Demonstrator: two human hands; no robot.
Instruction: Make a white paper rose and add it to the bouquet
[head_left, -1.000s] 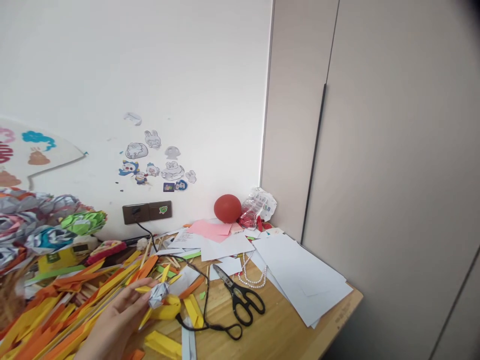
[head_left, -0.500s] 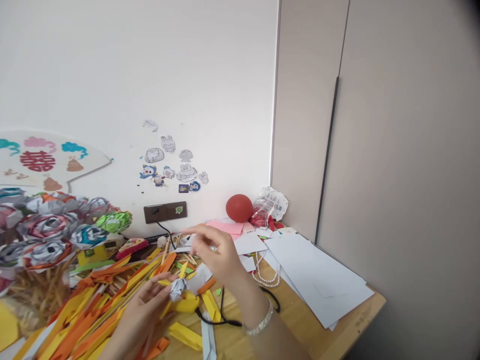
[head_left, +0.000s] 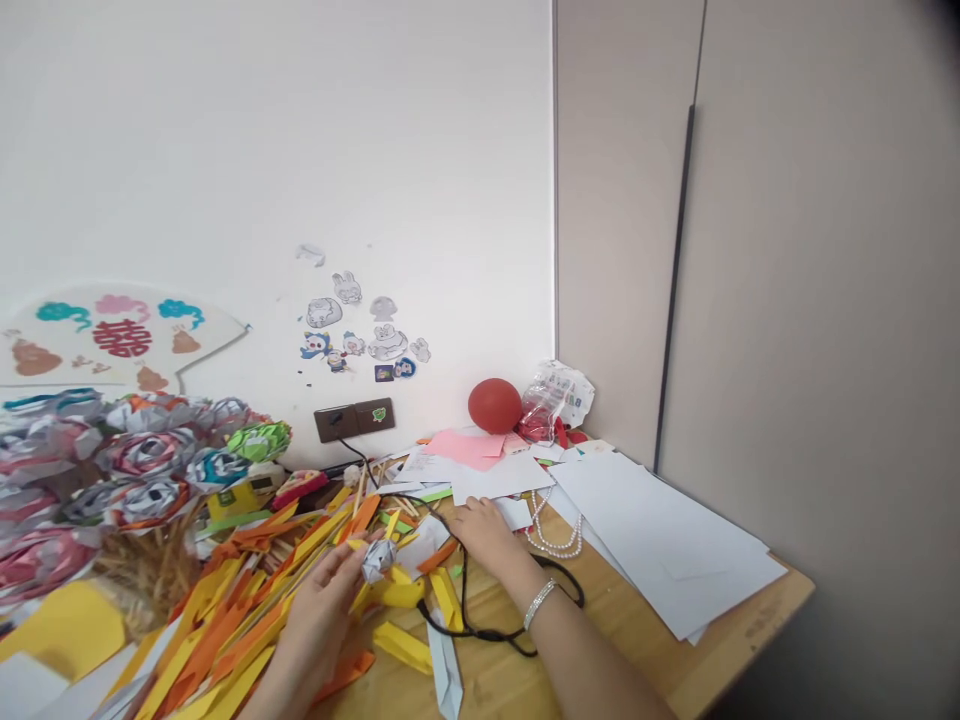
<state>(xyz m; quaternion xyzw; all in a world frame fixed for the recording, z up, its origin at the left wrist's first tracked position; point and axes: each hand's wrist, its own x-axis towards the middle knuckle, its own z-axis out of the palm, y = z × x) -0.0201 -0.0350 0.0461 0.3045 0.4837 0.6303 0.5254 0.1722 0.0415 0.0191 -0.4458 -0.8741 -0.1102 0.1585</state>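
Note:
My left hand [head_left: 330, 600] is closed around a small white folded paper rose [head_left: 378, 560], with a yellow strip beside it. Just below the rose lies a yellow glue gun [head_left: 397, 592] with a black cable. My right hand [head_left: 484, 530] reaches over the wooden table by the edge of a white sheet [head_left: 502, 480]; its fingers point away from me, and what they touch, if anything, is unclear. A silver bracelet [head_left: 540, 604] is on the right wrist.
Yellow and orange paper strips [head_left: 217, 630] cover the table's left part, near paper roses [head_left: 150, 455]. A red balloon [head_left: 495, 405] stands by the wall. White sheets [head_left: 660, 530] lie at the right, beside a bead string [head_left: 559, 550]. Black cable [head_left: 465, 570] loops between my hands.
My right hand has come down from a raised position to the tabletop near the white sheet. My left hand still holds the rose. The whole view has shifted slightly.

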